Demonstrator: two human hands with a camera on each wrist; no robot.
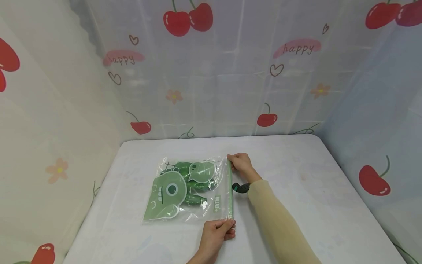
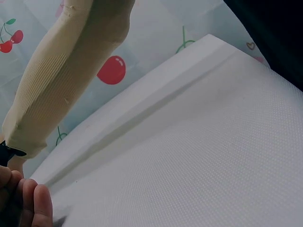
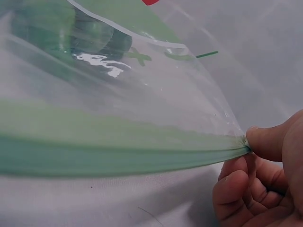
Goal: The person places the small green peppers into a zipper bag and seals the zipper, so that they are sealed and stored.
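A clear plastic zip bag (image 1: 206, 209) with green cartoon prints lies on the white table, its green zip edge (image 1: 230, 194) facing right. Inside it are green objects (image 1: 194, 200), partly hidden by the prints; they look like cucumbers or similar vegetables. My right hand (image 1: 243, 165) pinches the far corner of the zip edge between thumb and fingers, seen closely in the right wrist view, where the green strip (image 3: 118, 158) stretches left from the thumb. At the near corner, my left hand (image 1: 215, 234) pinches the same edge. Only its fingers (image 2: 42, 203) show in the left wrist view.
The white table (image 1: 313, 205) carries the bag near its middle. Curtains printed with cherries and hearts (image 1: 224, 91) stand behind it and at both sides. A black strap device (image 1: 240, 187) sits at the right wrist, below a pale yellow sleeve (image 1: 280, 220).
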